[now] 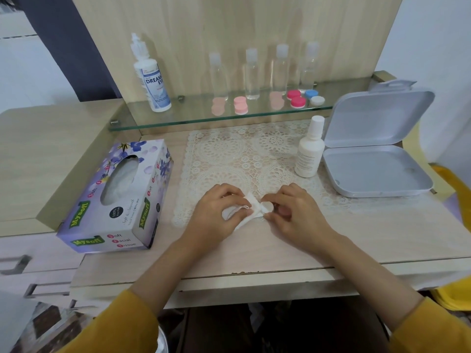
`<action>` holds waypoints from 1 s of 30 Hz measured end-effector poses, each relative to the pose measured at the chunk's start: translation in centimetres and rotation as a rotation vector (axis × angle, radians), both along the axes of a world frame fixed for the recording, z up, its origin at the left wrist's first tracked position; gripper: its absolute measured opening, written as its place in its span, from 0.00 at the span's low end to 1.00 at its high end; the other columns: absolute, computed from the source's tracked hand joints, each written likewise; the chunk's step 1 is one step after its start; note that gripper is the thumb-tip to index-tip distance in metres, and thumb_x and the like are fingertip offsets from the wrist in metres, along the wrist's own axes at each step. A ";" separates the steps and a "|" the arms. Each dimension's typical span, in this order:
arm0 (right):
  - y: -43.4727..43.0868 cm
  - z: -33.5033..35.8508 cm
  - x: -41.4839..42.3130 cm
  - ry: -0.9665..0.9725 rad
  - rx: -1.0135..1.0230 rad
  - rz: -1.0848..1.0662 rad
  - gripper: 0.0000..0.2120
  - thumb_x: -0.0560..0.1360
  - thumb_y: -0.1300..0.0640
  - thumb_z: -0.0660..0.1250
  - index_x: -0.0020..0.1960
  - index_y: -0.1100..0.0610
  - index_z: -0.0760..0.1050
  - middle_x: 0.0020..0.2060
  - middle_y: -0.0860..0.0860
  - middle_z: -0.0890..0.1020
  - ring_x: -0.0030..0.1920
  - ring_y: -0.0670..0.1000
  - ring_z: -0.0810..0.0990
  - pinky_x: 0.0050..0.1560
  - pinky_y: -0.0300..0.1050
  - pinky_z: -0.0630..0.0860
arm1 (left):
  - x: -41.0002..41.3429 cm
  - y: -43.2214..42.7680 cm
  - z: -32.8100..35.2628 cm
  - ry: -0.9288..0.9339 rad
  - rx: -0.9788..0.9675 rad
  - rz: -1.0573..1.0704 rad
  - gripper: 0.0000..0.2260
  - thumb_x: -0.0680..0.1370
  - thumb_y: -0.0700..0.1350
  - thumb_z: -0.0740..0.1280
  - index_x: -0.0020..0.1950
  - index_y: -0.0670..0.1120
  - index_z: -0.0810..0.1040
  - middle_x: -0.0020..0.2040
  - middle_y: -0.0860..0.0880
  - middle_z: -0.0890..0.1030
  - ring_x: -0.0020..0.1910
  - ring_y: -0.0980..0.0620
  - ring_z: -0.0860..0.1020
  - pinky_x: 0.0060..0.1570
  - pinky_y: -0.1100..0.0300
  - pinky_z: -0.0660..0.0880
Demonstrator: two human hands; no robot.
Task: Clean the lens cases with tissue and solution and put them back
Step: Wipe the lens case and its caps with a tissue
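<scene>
White sheets show through the oval window of the floral tissue box (114, 197). Over the lace mat (244, 159) on the tabletop (356, 238), the left hand (216, 212) has its grip closed on a crumpled tissue (243, 216). The right hand (293, 212) pinches a small round white lens case (267, 207) beside it.

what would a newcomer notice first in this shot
The two hands at the near edge of the lace mat: the left hand grips a crumpled white tissue against a small white lens case pinched by the right hand. Next come the purple Mysoft tissue box at left, and the pink, red and blue lens cases on the glass shelf behind.
</scene>
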State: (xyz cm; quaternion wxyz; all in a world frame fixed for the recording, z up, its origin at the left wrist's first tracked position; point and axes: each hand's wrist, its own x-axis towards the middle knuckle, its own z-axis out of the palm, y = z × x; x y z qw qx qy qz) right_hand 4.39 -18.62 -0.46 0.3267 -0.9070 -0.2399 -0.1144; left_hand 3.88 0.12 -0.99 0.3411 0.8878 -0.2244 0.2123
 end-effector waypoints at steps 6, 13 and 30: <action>-0.1 -0.1 0.0 -0.023 0.001 0.005 0.09 0.65 0.59 0.68 0.45 0.57 0.81 0.30 0.52 0.74 0.35 0.53 0.71 0.39 0.35 0.63 | -0.2 0.1 0.0 -0.064 -0.020 -0.005 0.10 0.74 0.48 0.65 0.42 0.45 0.84 0.43 0.49 0.81 0.43 0.57 0.73 0.46 0.71 0.67; -0.3 -0.4 0.2 -0.043 0.025 0.003 0.08 0.66 0.59 0.67 0.45 0.57 0.80 0.31 0.49 0.71 0.37 0.49 0.69 0.40 0.34 0.63 | 0.3 0.6 -1.2 -0.153 0.128 -0.098 0.10 0.72 0.51 0.68 0.49 0.49 0.83 0.50 0.51 0.78 0.48 0.52 0.73 0.45 0.55 0.73; -0.4 -0.6 0.4 -0.077 0.053 0.013 0.06 0.66 0.61 0.67 0.43 0.58 0.79 0.31 0.51 0.70 0.35 0.52 0.70 0.37 0.36 0.65 | 0.3 0.4 -0.9 -0.236 0.264 -0.053 0.07 0.73 0.48 0.66 0.46 0.50 0.82 0.47 0.47 0.78 0.45 0.52 0.72 0.43 0.56 0.67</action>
